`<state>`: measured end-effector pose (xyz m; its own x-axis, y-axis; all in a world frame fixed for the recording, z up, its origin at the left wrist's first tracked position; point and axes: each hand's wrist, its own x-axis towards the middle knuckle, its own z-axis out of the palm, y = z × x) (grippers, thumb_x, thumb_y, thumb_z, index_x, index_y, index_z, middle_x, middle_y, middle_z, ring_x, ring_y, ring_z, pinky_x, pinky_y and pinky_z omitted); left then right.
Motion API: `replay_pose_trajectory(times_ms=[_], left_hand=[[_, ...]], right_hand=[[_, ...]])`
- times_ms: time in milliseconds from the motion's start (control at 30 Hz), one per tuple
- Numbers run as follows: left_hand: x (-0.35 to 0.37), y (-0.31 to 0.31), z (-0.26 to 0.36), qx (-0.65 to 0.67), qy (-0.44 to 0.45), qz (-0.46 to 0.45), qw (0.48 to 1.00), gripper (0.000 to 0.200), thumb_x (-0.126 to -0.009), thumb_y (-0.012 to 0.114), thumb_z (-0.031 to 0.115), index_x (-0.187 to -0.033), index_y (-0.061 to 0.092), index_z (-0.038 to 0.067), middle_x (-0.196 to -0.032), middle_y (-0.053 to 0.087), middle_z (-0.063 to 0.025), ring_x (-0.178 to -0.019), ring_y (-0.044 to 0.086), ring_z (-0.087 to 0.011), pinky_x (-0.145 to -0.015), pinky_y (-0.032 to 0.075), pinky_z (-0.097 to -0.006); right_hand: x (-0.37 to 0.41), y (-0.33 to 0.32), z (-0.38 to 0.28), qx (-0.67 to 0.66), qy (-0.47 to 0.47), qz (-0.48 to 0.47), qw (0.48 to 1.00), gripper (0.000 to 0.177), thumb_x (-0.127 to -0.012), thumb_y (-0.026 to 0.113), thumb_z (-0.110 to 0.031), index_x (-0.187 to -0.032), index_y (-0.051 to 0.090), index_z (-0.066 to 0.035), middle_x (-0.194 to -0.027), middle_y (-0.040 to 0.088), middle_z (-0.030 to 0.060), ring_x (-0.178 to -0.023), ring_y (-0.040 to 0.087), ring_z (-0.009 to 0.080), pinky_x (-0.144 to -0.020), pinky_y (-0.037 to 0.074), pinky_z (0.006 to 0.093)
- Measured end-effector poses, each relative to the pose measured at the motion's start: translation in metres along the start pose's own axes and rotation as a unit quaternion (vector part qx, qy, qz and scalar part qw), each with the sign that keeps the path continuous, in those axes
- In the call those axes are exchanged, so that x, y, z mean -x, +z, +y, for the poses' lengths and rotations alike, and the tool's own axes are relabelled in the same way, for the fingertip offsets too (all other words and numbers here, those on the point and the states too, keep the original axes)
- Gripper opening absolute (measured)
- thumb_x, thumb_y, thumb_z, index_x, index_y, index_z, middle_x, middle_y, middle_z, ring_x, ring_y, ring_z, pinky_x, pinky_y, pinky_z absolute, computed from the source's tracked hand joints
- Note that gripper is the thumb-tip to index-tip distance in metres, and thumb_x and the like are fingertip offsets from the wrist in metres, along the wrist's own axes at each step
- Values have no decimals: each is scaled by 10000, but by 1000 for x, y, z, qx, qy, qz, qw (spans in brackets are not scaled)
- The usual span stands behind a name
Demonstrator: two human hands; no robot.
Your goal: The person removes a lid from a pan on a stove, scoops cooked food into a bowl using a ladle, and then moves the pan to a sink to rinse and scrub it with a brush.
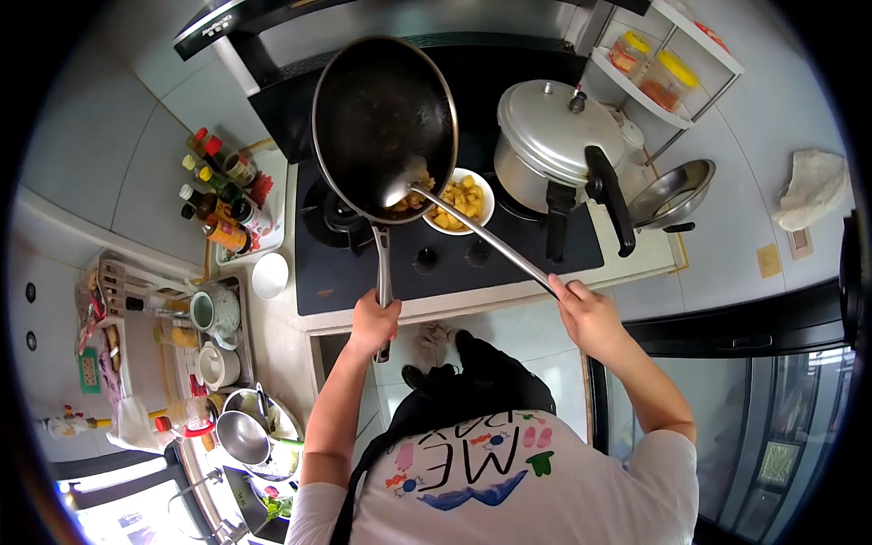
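Observation:
My left hand (375,322) is wrapped round the handle of a dark frying wok (381,118), which is tilted over the stove. My right hand (586,313) grips the end of a long metal spatula (486,234), whose shiny head lies inside the wok near its lower rim. Some cooked pieces of food (409,202) lie beside the spatula head. A white bowl (489,216) of yellow chunks (460,202), which look like potato, stands under the wok's right edge. The wok hides part of the bowl.
A pressure cooker (554,136) stands on the right of the black stove (363,289), its handles pointing towards me. Sauce bottles (222,182) crowd a tray on the left, near a small white bowl (270,275). A metal basin (672,195) leans at the right wall.

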<state>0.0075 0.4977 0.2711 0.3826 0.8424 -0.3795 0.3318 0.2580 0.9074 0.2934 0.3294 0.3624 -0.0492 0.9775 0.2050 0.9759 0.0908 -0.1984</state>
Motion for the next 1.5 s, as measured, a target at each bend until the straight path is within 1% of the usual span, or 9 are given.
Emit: replay_pose_trajectory(times_ms=[167,267,367,467,567,667,800,1233,1500], left_hand=[[-9,10,-2,-56,1,18,998,167,-766,541,104,-726,424,-9,-439,445,-59,-338,456,-142,-330,360,-288],[-9,16,-1,-71,21,19,997,175,-768,540,111,-715,422,-7,-444,458,-70,-339,469,-140,-327,363,-282],[-8,21,3,-132,7,20,991,186,-762,548,128,-724,448,-24,-499,511,-121,-421,540,-213,-405,420,-324],[-24,22,-26,-195,93,61,974,191,-762,562,150,-737,463,-11,-495,505,-112,-385,511,-184,-384,400,-319],[-24,23,-22,-273,141,83,948,224,-743,576,169,-746,480,-33,-576,545,-182,-524,575,-307,-498,444,-376],[-20,27,-6,-284,122,90,947,245,-733,580,183,-765,496,-44,-664,559,-232,-683,568,-393,-603,444,-418],[-24,29,-6,-290,130,94,944,244,-738,579,185,-769,499,-43,-681,562,-240,-709,558,-408,-618,442,-428],[-21,21,-2,-332,142,92,928,212,-753,561,156,-778,489,-42,-698,569,-257,-707,573,-406,-630,465,-435],[-17,22,6,-335,153,110,923,211,-752,565,153,-778,487,-42,-698,567,-259,-703,568,-411,-629,463,-438]], right_hand=[[33,18,19,8,51,-11,999,461,-738,562,-28,-1188,462,-27,-802,506,110,-577,534,287,-521,460,362],[35,30,16,-131,108,46,984,467,-729,572,-24,-1184,466,-26,-798,523,141,-618,539,313,-556,455,364],[24,47,11,-224,172,60,957,446,-726,575,-21,-1163,484,-20,-793,530,167,-666,539,334,-594,444,365],[15,52,3,-247,217,41,944,416,-729,568,-13,-1139,502,-12,-776,529,177,-690,539,332,-616,436,360],[28,62,8,-204,183,53,960,445,-734,569,-26,-1169,478,-25,-798,531,170,-673,540,341,-596,446,377],[41,59,9,-152,185,29,971,472,-741,565,-42,-1199,453,-46,-801,525,160,-649,542,344,-574,452,396],[57,53,10,-100,189,5,977,480,-748,555,-50,-1214,441,-59,-794,517,149,-618,544,339,-550,455,415],[29,76,-13,-149,187,105,965,463,-750,557,-26,-1197,438,-36,-788,516,154,-630,539,340,-552,451,389],[88,48,-18,-76,186,31,979,426,-773,526,-53,-1187,432,-16,-776,512,143,-561,541,313,-499,465,383]])
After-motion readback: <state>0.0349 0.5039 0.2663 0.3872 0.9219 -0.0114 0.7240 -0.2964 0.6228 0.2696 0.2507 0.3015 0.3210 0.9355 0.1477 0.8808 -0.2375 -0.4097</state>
